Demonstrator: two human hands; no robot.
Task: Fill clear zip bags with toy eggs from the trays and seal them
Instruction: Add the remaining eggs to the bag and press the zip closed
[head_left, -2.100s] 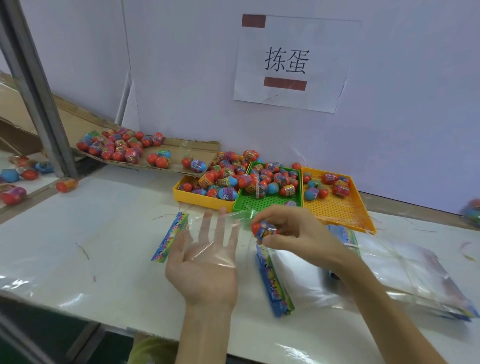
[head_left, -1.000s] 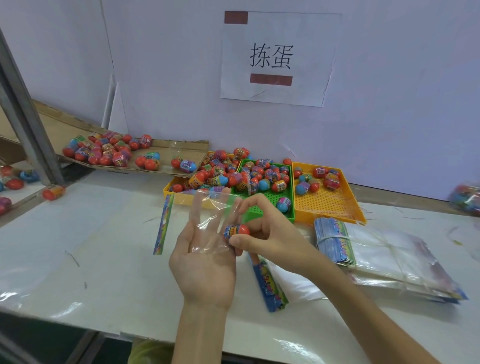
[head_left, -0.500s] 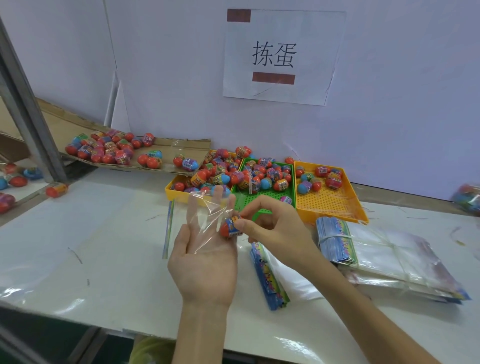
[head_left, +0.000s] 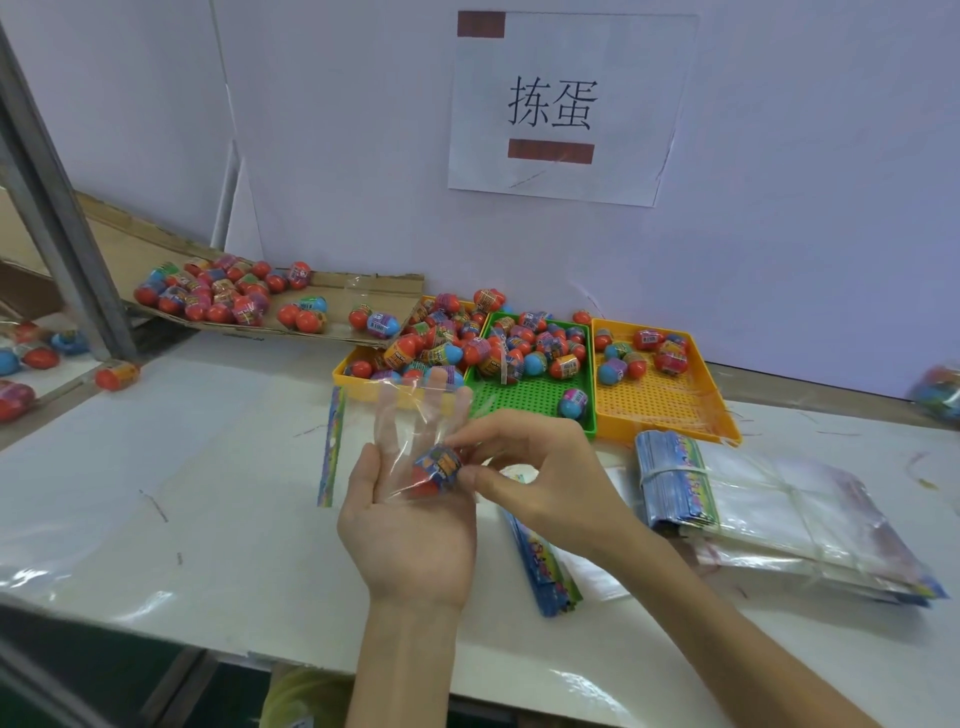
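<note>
My left hand (head_left: 410, 525) lies palm up over the table with straight fingers. A clear zip bag (head_left: 400, 421) is draped over its fingers, and the bag's colourful header strip (head_left: 332, 447) hangs to the left. My right hand (head_left: 540, 478) pinches a red and blue toy egg (head_left: 436, 467) between thumb and fingers. The egg sits against the left palm, under the bag's plastic. Behind the hands stand three trays: a yellow tray (head_left: 349, 370) heaped with eggs, a green tray (head_left: 524, 402) half full, and an orange tray (head_left: 665, 415) with several eggs.
A banded bundle of empty bags (head_left: 779, 514) lies at the right, and a smaller stack of bags (head_left: 545, 569) under my right wrist. A cardboard chute (head_left: 337, 291) at the back left carries more eggs. A metal post (head_left: 57, 208) stands at the left, a loose egg (head_left: 117, 375) beside it.
My right hand has carried the egg leftward from beside the bag and down into it, onto my left palm. The left hand has kept the bag up.
</note>
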